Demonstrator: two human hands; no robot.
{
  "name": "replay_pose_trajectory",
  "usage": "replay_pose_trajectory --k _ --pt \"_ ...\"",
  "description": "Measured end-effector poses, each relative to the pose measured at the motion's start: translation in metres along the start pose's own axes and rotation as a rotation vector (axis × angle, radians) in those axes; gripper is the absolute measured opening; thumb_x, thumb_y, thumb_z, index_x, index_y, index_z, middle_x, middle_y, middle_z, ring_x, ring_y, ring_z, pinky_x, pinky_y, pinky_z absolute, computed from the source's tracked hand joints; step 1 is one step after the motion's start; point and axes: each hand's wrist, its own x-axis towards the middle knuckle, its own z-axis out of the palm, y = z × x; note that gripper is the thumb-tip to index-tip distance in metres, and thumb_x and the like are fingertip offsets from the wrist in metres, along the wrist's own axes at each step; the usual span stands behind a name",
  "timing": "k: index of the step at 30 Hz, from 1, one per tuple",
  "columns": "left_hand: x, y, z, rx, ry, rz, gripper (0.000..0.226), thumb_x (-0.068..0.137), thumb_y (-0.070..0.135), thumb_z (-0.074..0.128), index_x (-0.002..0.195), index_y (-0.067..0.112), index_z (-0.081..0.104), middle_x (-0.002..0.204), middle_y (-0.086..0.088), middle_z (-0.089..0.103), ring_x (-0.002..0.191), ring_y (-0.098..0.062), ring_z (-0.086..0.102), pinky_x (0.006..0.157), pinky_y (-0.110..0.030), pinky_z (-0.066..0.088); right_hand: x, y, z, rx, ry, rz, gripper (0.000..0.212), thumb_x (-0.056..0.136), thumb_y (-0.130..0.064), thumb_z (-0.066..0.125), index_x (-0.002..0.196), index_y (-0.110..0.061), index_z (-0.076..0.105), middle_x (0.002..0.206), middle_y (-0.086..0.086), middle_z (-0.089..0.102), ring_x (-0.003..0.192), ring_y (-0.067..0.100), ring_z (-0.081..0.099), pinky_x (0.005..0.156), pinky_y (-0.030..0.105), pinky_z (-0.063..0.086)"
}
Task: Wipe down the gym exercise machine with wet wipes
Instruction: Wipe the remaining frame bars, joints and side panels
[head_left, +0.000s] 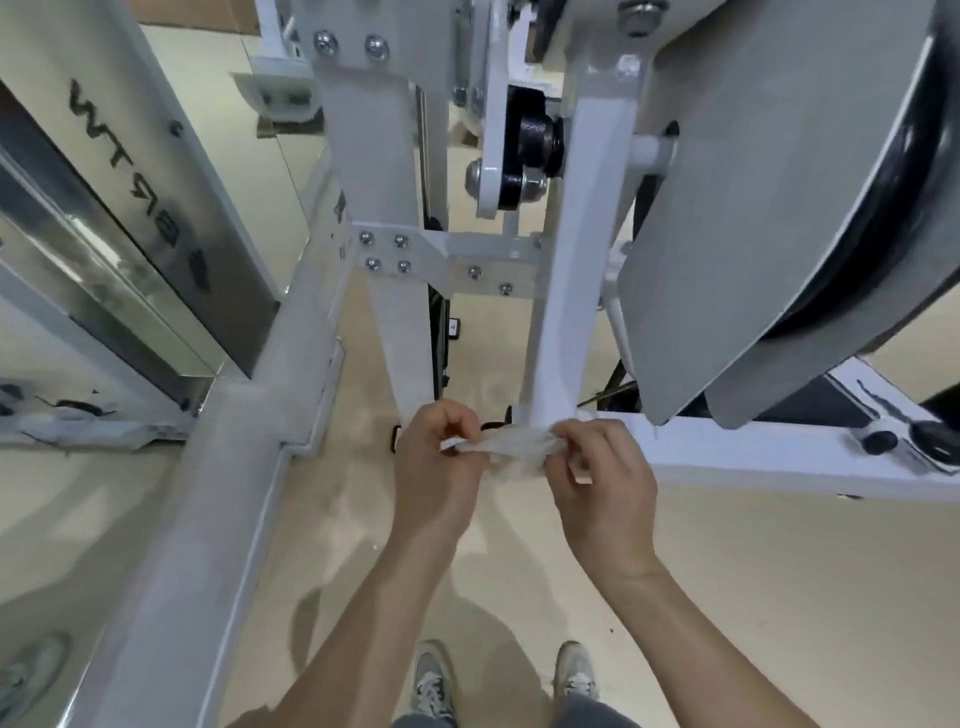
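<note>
**Wipe** (511, 449): white, bunched into a short band. We find it stretched between both hands, just in front of the foot of the post (566, 270). We cannot tell whether it touches the post.

**Left hand** (436, 467): fingers curled, thumb and fingertips pinching the wipe's left end.

**Right hand** (602, 483): fingers curled the same way, pinching the right end. It holds nothing else.

**Machine** (244, 467): white frame. The post rises from a low beam (753, 460). There are bolts (366, 238) on a bracket above, a black pivot (524, 150) higher up, and a grey guard (753, 208) to the right.

**Floor** (779, 597): pale, with our shoes (431, 680) below.

**Hazards, as we judge them:**
- Tear: the two pinches pull against each other, and too hard a tug could split the damp sheet.
- Drop: either pinch is light. If one slips, the wipe falls to the floor and picks up grit, which would then scratch or soil the paint.
- Poor coverage: used in this bunched state, the wipe would meet the post along a narrow strip and leave patches untouched.
- Snag: the bolt heads could catch and shred it.
- Smear: if it brushes the pivot, it may carry dark grease onto the white frame.
</note>
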Motion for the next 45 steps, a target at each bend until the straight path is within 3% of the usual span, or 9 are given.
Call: replay_pose_trajectory --k 5,9,13,16,22,26,32,38,45 --pt "0.012 0.011 0.002 0.046 -0.112 0.018 0.046 0.073 -0.018 0.052 0.063 0.028 0.053 0.065 0.008 0.047 0.061 -0.013 0.042 0.056 -0.025 0.035 0.012 -0.029 -0.003 0.259 0.121 0.601 0.017 0.083 -0.002 0.060 0.084 -0.019 0.063 0.055 -0.012 0.043 0.054 0.008 0.042 0.060 0.020 0.039" --pt "0.019 0.024 0.014 -0.014 -0.207 -0.007 0.035 0.078 -0.013 0.053 0.074 0.022 0.053 0.071 0.012 0.054 0.065 -0.013 0.052 0.060 -0.028 0.044 0.019 -0.050 -0.005 0.624 0.277 0.879 0.024 0.087 0.003 0.048 0.087 -0.020 0.053 0.066 0.010 0.054 0.050 0.020 0.054 0.057 0.036 0.050" --pt "0.018 0.023 0.013 0.127 -0.308 0.061 0.015 0.075 0.013 0.065 0.074 0.027 0.059 0.080 0.000 0.066 0.076 -0.023 0.065 0.069 -0.042 0.056 -0.001 -0.065 0.003 0.362 0.270 0.544 0.021 0.090 -0.013 0.050 0.105 -0.027 0.056 0.104 -0.014 0.062 0.095 0.016 0.063 0.087 0.037 0.053" --pt "0.022 0.025 0.008 0.145 -0.285 0.021 0.011 0.081 0.011 0.071 0.077 0.020 0.067 0.075 -0.004 0.071 0.077 -0.030 0.068 0.075 -0.048 0.057 -0.009 -0.062 0.023 -0.112 0.025 0.181 0.043 0.103 -0.024 0.025 0.138 -0.003 0.040 0.140 0.015 0.046 0.133 0.032 0.039 0.110 0.037 0.033" --pt "0.049 0.052 -0.008 -0.115 -0.284 -0.114 0.013 0.093 0.003 0.060 0.086 0.011 0.066 0.083 -0.012 0.072 0.076 -0.025 0.066 0.071 -0.031 0.053 0.041 -0.085 0.045 -0.333 -0.163 0.183 0.055 0.104 -0.022 0.016 0.148 0.009 0.028 0.153 0.032 0.024 0.144 0.055 0.008 0.119 0.059 0.007" --pt "0.058 0.069 -0.016 0.066 -0.202 0.224 0.020 0.093 0.001 0.058 0.095 0.018 0.066 0.092 0.002 0.069 0.083 -0.008 0.063 0.075 -0.021 0.047 0.075 -0.091 0.035 -0.386 0.044 0.199 0.065 0.089 -0.019 0.044 0.150 -0.005 0.031 0.154 0.024 0.027 0.146 0.047 0.016 0.115 0.054 0.020" --pt "0.039 0.060 -0.015 0.540 -0.345 1.023 0.029 0.094 0.010 0.050 0.114 0.008 0.070 0.123 -0.007 0.062 0.110 -0.018 0.061 0.096 -0.027 0.049 0.017 -0.081 0.026 -0.548 -0.124 0.210 0.069 0.091 -0.025 0.048 0.152 -0.004 0.026 0.154 0.016 0.035 0.148 0.032 0.020 0.110 0.051 0.035" --pt "0.051 0.068 -0.008 0.487 -0.464 0.827 0.045 0.088 0.014 0.040 0.127 0.011 0.063 0.134 0.009 0.048 0.120 -0.001 0.051 0.095 -0.021 0.047 0.034 -0.106 -0.006 -0.464 0.087 0.239 0.058 0.087 -0.024 0.047 0.144 -0.013 0.046 0.140 0.012 0.042 0.123 0.031 0.038 0.089 0.043 0.039" --pt "0.056 0.076 -0.012 0.344 -0.571 0.687 0.048 0.086 -0.004 0.047 0.115 0.028 0.068 0.127 0.010 0.056 0.115 -0.008 0.058 0.095 -0.016 0.044 0.029 -0.097 0.016 -0.159 0.007 0.001 0.059 0.094 -0.008 0.033 0.149 0.010 0.021 0.159 0.026 0.014 0.151 0.037 0.005 0.120 0.050 0.018"
